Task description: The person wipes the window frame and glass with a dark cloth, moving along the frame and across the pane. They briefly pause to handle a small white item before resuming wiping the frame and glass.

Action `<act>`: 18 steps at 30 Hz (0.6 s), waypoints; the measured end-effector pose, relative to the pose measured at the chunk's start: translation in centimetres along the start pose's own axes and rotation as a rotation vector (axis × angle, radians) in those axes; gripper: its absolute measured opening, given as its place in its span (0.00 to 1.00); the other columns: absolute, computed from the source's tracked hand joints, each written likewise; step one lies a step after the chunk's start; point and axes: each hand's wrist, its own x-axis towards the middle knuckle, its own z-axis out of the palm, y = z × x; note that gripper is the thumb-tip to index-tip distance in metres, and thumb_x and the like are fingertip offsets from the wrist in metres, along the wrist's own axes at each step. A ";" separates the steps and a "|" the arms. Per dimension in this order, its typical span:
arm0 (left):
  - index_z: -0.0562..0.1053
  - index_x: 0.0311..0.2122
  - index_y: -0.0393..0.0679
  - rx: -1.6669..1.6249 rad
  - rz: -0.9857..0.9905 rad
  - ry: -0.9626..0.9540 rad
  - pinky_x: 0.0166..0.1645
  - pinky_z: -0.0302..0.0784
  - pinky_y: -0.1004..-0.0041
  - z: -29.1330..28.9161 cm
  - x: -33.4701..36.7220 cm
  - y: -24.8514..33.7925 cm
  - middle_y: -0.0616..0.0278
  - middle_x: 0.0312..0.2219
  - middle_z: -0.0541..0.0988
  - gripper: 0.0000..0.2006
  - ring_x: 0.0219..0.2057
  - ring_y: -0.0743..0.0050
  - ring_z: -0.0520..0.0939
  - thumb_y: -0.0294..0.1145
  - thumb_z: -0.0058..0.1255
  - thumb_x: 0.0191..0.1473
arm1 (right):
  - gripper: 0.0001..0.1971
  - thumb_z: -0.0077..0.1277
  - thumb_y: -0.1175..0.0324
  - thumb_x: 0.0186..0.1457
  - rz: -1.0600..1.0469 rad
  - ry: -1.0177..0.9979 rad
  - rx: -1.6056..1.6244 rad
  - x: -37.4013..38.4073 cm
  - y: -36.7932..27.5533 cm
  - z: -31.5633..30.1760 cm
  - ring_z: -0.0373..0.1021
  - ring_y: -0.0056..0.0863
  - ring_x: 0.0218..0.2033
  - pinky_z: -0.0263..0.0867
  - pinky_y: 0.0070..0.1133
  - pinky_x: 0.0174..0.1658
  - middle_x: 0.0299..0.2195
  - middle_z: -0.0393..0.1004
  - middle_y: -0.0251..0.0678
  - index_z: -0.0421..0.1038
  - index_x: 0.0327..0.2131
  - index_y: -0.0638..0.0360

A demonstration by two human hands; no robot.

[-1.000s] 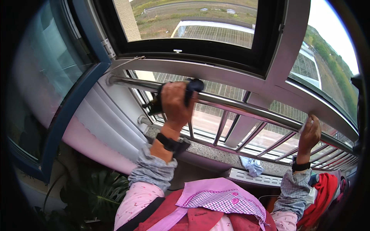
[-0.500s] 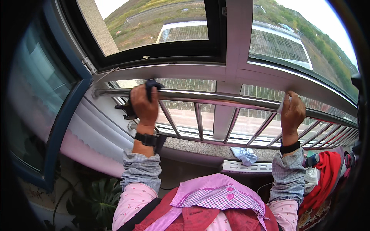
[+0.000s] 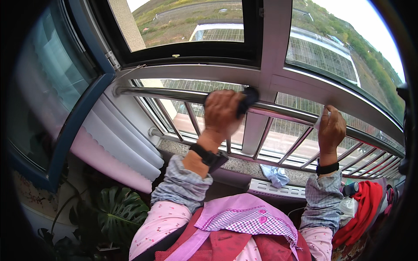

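Grips a dark cloth (image 3: 249, 102) tight in the left hand (image 3: 222, 111), pressed on the steel handrail (image 3: 287, 112) just left of its middle; pinches a white scrap (image 3: 320, 121) at the same handrail with the right hand (image 3: 332, 129), toward its right end.

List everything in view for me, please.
Top rail: one, silver, across the middle.
Bars: many, silver, below the rail.
Dark cloth: one, blackish, on the rail.
Pale scrap: one, whitish, at the rail.
Black-framed sash: one, black, top.
Blue-framed sash: one, blue, left.
Curtains: count unclear, white and pink, left.
Sill: one, speckled grey, below the bars.
Crumpled cloth: one, light blue, at the sill.
Slotted panel: one, white, below the sill.
Plant: one, green, lower left.
Fabric: heap, red, lower right.
Left hand: one, gripping the dark cloth.
Right hand: one, holding the pale scrap.
Wristbands: two, black, wrists.
Clothing: several, pink and red, bottom.
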 end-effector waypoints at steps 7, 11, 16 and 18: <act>0.74 0.44 0.36 0.192 -0.304 0.074 0.58 0.65 0.52 -6.7 -2.5 -13.7 0.48 0.40 0.78 0.20 0.47 0.44 0.75 0.46 0.48 0.64 | 0.04 0.53 0.66 0.60 0.049 -0.015 -0.011 0.3 -0.4 -0.1 0.75 0.38 0.28 0.67 0.30 0.36 0.26 0.77 0.37 0.75 0.36 0.53; 0.75 0.44 0.37 0.206 -0.164 0.082 0.59 0.64 0.51 -3.1 -1.0 -6.3 0.50 0.40 0.78 0.19 0.46 0.47 0.75 0.45 0.52 0.60 | 0.03 0.54 0.66 0.59 0.056 -0.015 -0.003 0.4 -0.5 -0.2 0.74 0.37 0.28 0.67 0.31 0.36 0.25 0.76 0.35 0.74 0.34 0.52; 0.74 0.49 0.44 -0.109 -0.038 -0.086 0.58 0.64 0.53 2.7 2.7 10.3 0.55 0.42 0.76 0.25 0.47 0.50 0.76 0.38 0.63 0.44 | 0.04 0.54 0.66 0.59 0.059 -0.046 0.004 0.5 -0.5 -0.5 0.74 0.36 0.28 0.67 0.30 0.37 0.25 0.76 0.34 0.74 0.35 0.52; 0.74 0.52 0.46 -0.170 0.045 -0.064 0.59 0.64 0.56 3.9 4.1 14.3 0.57 0.44 0.75 0.27 0.48 0.56 0.76 0.37 0.63 0.44 | 0.04 0.54 0.66 0.59 0.024 -0.038 0.036 0.5 -0.4 -0.6 0.74 0.36 0.28 0.67 0.30 0.36 0.25 0.76 0.34 0.74 0.35 0.52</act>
